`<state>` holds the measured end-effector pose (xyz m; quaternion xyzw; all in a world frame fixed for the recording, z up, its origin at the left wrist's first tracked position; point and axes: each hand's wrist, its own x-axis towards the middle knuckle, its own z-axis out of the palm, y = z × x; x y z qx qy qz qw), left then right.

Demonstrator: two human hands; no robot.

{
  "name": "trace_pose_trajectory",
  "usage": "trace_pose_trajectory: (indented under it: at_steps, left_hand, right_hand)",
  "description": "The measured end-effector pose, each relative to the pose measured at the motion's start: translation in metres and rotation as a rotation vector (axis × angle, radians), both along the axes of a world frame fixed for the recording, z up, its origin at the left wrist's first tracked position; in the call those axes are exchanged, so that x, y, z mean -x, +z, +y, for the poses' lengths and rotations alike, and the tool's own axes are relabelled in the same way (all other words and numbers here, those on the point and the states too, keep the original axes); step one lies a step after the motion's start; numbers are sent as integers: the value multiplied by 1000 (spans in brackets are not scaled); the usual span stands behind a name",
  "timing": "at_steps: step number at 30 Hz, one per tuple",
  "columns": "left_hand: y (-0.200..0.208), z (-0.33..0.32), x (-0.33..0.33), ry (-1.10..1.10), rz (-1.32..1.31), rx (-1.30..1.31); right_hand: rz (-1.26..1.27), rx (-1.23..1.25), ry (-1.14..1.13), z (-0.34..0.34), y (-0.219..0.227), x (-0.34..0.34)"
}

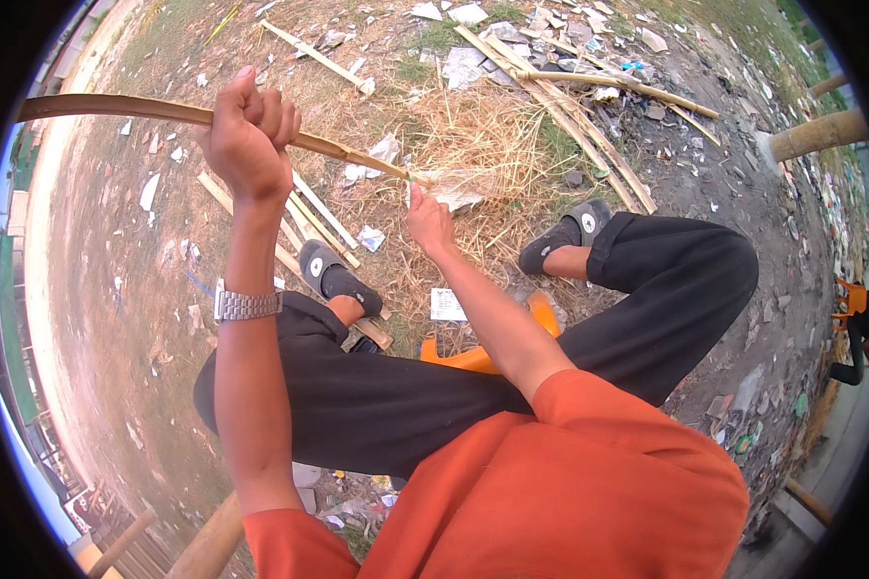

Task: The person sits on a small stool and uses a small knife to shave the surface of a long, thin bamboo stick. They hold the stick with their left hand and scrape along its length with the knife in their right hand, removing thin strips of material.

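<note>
My left hand point(251, 125) is raised and wrapped round a long bamboo strip point(343, 150), which runs from the far left down toward the middle. Close to the strip's lower end, my right hand point(430, 222) has its fingers closed. A tiny green spot shows at its fingertips; what they grip there is too small to tell. Beneath that end lie pale straw-like shavings point(497, 150) in a loose heap between my feet. Beside my left foot, several split bamboo strips point(323, 217) rest on the ground.
Long bamboo strips point(574, 116) lie across the ground ahead on the right. An orange plastic seat point(473, 361) shows between my legs. Scraps of litter point(468, 14) cover the dirt. A thick bamboo pole point(821, 135) juts in at the right.
</note>
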<state>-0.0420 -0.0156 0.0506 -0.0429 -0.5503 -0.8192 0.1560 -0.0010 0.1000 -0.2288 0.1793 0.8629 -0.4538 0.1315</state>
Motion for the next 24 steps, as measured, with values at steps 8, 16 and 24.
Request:
trace_pose_trajectory:
  at_steps: [8, 16, 24]
  left_hand:
    - [-4, -13, 3, 9, -24, 23]
    - [-2, 1, 3, -73, -11, 74]
    - [-8, -2, -8, -127, -28, 71]
  right_hand:
    - [-201, -218, -18, 99, -68, -43]
    - [88, 147, 18, 29, 3, -3]
    - [-131, -67, 40, 17, -26, -6]
